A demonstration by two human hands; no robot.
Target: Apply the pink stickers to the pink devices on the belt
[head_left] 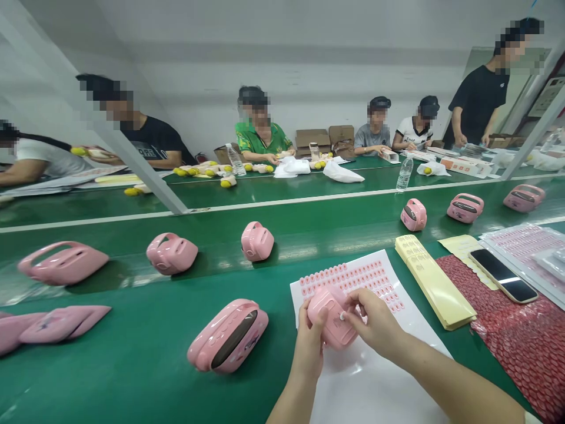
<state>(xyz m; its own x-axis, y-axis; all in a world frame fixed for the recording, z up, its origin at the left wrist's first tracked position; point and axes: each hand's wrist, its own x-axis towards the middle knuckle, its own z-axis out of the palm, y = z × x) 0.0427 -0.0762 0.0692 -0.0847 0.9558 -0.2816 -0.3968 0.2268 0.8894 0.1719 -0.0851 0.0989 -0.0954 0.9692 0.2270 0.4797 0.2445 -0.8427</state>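
**A:** What was closest to us?

**B:** Our own two hands. Our left hand (309,347) was wrapped round the pink case (329,318) from the left. Its fingers were bent and its thumb lay on top.

**A:** And our right hand (375,324)?

**B:** It was curled up too. Its fingertips pinched the right side of the case, at a little white dot (342,316). We could not tell if the dot was stuck on.

**A:** Where was the case?

**B:** We held it up just above the white sheet (375,377). The sheet lay on the green belt (132,353), with rows of small pink stickers (353,277) at its far end.

**A:** What lay near us?

**B:** A bigger pink shell (227,337) sat on the belt, just left of our hands. On our right we saw a stack of yellow strips (435,282). Past it, a phone (502,275) lay on red bubble wrap (521,335).

**A:** And farther off?

**B:** More pink shells (257,241) stood apart along the belt. A water bottle (404,172) stood behind them. Other people sat at the far side, with their hands on their own things.
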